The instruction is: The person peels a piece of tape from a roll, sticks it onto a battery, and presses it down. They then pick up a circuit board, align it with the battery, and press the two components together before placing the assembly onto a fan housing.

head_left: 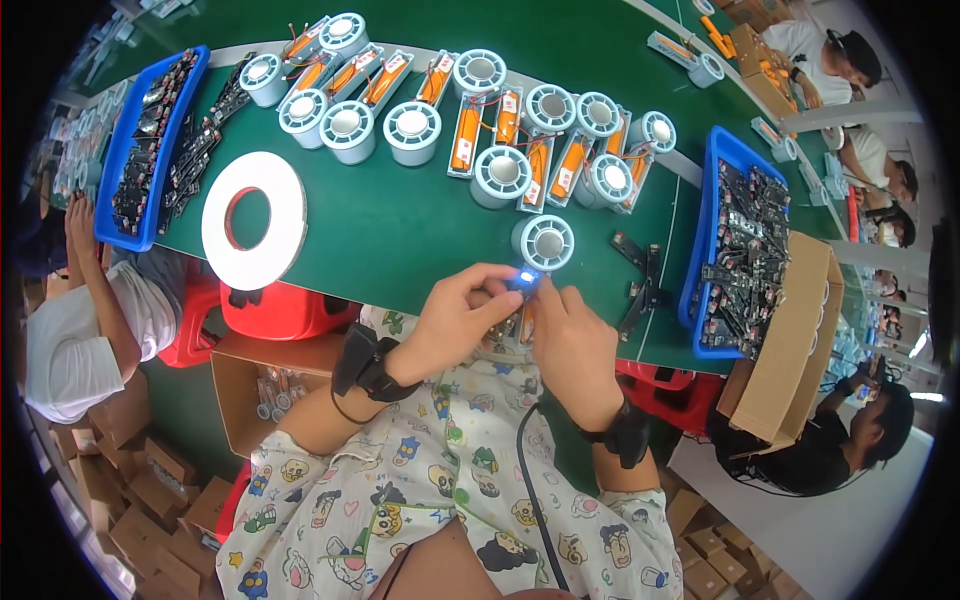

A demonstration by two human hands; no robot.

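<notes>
My left hand and my right hand meet at the front edge of the green table. Their fingertips pinch a small dark circuit board from both sides, and a blue-white light glows on it. Just beyond the fingertips is the round head of a pale blue housing with a ribbed rim and a grey centre. The housing's narrow handle reaches back under my hands, where a bit of orange shows. My fingers hide most of the board and handle, and I cannot tell whether the board is seated in it.
Several similar housings with orange batteries and wires lie across the table. A white tape roll lies at left. Loose boards lie at right. Blue trays of boards flank both sides, with a cardboard box at right. Other people sit nearby.
</notes>
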